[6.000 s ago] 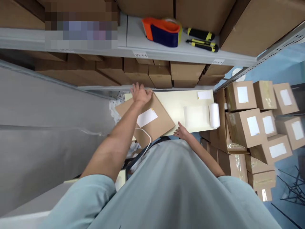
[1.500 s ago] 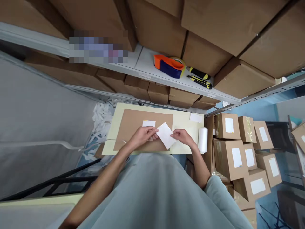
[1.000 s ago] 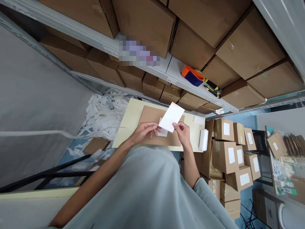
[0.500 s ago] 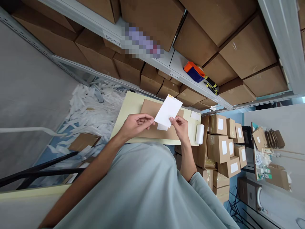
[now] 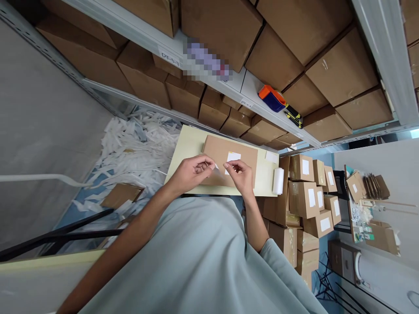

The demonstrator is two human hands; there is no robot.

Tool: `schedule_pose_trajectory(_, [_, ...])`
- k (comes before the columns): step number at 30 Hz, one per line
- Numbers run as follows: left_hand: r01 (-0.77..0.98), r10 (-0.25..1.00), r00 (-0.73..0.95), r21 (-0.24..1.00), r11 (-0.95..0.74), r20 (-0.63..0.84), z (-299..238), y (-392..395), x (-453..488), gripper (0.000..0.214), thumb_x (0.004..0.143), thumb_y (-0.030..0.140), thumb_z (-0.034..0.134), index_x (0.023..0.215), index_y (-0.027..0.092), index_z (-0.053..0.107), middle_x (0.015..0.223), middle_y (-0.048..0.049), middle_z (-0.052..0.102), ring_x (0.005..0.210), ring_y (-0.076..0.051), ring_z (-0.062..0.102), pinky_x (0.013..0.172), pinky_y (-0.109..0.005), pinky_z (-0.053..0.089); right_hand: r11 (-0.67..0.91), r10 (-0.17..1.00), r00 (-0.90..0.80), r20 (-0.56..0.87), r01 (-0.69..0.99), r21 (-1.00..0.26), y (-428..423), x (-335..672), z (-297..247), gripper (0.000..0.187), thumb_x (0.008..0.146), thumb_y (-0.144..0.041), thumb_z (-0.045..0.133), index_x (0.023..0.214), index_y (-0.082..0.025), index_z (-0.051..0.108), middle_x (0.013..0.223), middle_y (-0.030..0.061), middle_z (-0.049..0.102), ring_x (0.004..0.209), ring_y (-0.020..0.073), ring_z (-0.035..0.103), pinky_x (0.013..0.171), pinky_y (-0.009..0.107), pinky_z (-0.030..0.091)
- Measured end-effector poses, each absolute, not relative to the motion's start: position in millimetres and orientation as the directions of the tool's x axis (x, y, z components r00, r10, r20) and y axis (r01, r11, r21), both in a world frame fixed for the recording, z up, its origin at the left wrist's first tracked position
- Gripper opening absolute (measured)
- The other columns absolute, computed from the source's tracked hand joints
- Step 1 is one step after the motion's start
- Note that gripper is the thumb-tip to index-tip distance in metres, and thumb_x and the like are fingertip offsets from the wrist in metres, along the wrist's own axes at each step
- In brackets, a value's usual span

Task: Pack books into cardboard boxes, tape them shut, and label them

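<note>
Over a pale yellow table [image 5: 186,144], both my hands are raised with fingers pinched. My left hand [image 5: 192,173] and my right hand [image 5: 241,175] hold a thin white label sheet [image 5: 218,171] between their fingertips; it shows almost edge-on and is hard to make out. Just behind the hands a flat brown cardboard box [image 5: 244,168] lies on the table, with a small white label [image 5: 233,156] stuck on its top.
A roll of white labels [image 5: 278,181] stands at the table's right end. Labelled cardboard boxes [image 5: 310,196] are stacked to the right. An orange-and-blue tape dispenser [image 5: 271,98] and yellow-black knives [image 5: 293,118] lie on the shelf. White paper strips [image 5: 131,144] litter the floor left.
The white sheet, held up flat and facing me half a second ago, now lies lower and nearly edge-on between my fingertips. The label on the box has come into view.
</note>
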State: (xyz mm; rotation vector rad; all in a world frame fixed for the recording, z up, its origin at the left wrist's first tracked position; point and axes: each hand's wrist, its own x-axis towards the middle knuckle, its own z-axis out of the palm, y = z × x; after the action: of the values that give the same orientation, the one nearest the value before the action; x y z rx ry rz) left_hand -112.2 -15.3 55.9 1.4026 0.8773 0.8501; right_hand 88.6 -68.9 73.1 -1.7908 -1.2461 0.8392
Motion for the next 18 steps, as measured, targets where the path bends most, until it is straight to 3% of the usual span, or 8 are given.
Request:
schedule_pose_trajectory(4, [0.093,0.881,0.467,0.986,-0.135,0.076,54,-18,-124,0.024,0.092,0.043,0.066,0.085,0.021,0.072,0.086,-0.0029,0.072,0.066,-0.013,0.058,0.059,-0.024,0.048,-0.108,0.987,0.151,-0.056,0.361,-0.926,-76,70,84,0.043,0.086,-0.066,0.088,0.09,-0.024,0.087,0.09,0.0054,0.078,0.074,0.0166,0.062,0.07,0.032,0.052])
schedule_pose_trajectory(12, [0.14,0.876,0.462,0.964,-0.227,0.139,37,-26,-133,0.019,0.093,0.036,0.061,0.086,0.022,0.072,0.087,-0.0013,0.074,0.068,-0.014,0.063,0.066,-0.025,0.05,-0.181,0.98,0.152,-0.13,0.393,-0.902,-73,59,76,0.034,0.087,-0.057,0.082,0.085,-0.023,0.085,0.088,0.0044,0.078,0.071,0.0153,0.059,0.067,0.03,0.05])
schedule_pose_trajectory(15, [0.279,0.908,0.404,0.931,-0.236,0.11,14,-16,-140,0.014,0.09,0.031,0.062,0.086,0.023,0.072,0.091,-0.0017,0.076,0.074,-0.017,0.068,0.072,-0.028,0.051,-0.217,0.966,0.214,-0.144,0.373,-0.902,-70,63,73,0.029,0.085,-0.052,0.081,0.083,-0.023,0.082,0.086,0.0035,0.077,0.07,0.0151,0.058,0.069,0.03,0.051])
schedule_pose_trajectory(18, [0.518,0.971,0.238,0.848,-0.117,-0.011,-14,15,-160,0.005,0.085,0.024,0.069,0.083,0.022,0.072,0.095,-0.0048,0.078,0.084,-0.022,0.072,0.077,-0.031,0.052,-0.246,0.944,0.295,-0.145,0.341,-0.907,-68,70,77,0.028,0.083,-0.051,0.079,0.083,-0.022,0.08,0.085,0.0032,0.077,0.07,0.0157,0.059,0.07,0.031,0.052])
